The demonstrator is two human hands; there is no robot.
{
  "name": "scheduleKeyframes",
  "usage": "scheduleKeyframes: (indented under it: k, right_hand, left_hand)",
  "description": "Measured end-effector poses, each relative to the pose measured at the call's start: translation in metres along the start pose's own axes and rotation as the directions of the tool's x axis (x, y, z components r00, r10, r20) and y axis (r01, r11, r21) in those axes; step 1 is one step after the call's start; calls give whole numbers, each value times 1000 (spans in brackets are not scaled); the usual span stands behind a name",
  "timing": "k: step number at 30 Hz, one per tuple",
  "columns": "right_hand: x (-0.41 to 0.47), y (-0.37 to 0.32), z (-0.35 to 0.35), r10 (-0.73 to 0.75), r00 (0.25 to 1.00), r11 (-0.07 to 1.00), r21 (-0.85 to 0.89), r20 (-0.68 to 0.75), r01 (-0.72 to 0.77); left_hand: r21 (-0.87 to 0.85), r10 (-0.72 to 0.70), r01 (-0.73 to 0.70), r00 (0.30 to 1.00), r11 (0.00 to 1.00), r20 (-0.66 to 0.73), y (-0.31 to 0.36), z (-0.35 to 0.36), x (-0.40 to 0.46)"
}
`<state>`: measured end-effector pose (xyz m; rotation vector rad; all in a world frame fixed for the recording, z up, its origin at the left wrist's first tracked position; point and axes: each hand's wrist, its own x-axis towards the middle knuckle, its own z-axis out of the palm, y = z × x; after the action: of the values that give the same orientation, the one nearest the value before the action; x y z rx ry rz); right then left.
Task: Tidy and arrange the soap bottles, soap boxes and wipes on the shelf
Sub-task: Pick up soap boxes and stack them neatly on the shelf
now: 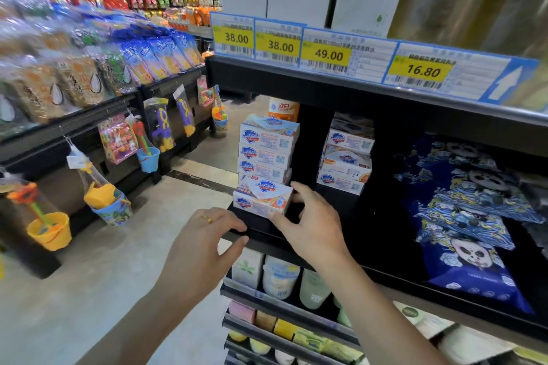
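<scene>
Flanking front soap box [261,197]: stacked soap boxes [267,151]; panda wipes [465,216].

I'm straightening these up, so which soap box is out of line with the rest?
The front soap box at the shelf's left edge, gripped by the right hand. It sits alone and skewed; the others are stacked in the left stack and right stack.

— Where are the hands?
— Both arms reach forward. The left hand [204,234] lies flat, fingers loose, a ring on one finger.
— And the right hand [311,224]?
— It is spread, thumb and fingers bent a little.
</scene>
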<state>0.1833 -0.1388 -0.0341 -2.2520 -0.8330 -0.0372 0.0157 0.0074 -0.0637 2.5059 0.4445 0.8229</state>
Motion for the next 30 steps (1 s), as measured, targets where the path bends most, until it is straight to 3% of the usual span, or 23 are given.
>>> scheduleKeyframes:
  k: [8, 11, 15, 19, 21, 24, 30]
  right_hand:
    - [3, -10, -4, 4, 1000, 999, -38, 4, -4]
    - [1, -4, -11, 13, 1000, 999, 41, 18, -13]
    - [-3, 16, -37, 0, 992, 994, 106, -129, 14]
    - [8, 39, -65, -6, 947, 998, -55, -320, -12]
    - [17, 47, -73, 7, 937, 990, -128, -349, -55]
    - [34, 55, -83, 8, 947, 977, -198, -321, -76]
    - [78, 58, -100, 180, 981, 959, -211, -72, -191]
  left_hand:
    - [127, 144, -148, 989, 981, 46, 9, 3, 6]
    - [117, 179, -185, 982, 976, 62, 13, 9, 9]
    - [89, 225, -233, 970, 968, 88, 23, 18, 17]
    - [67, 313, -325, 938, 943, 147, 54, 29, 32]
    - [58, 329, -343, 928, 938, 177, 71, 36, 41]
    - [156, 317, -346, 930, 925, 183, 91, 53, 48]
    - [197, 315, -341, 937, 919, 151, 99, 80, 41]
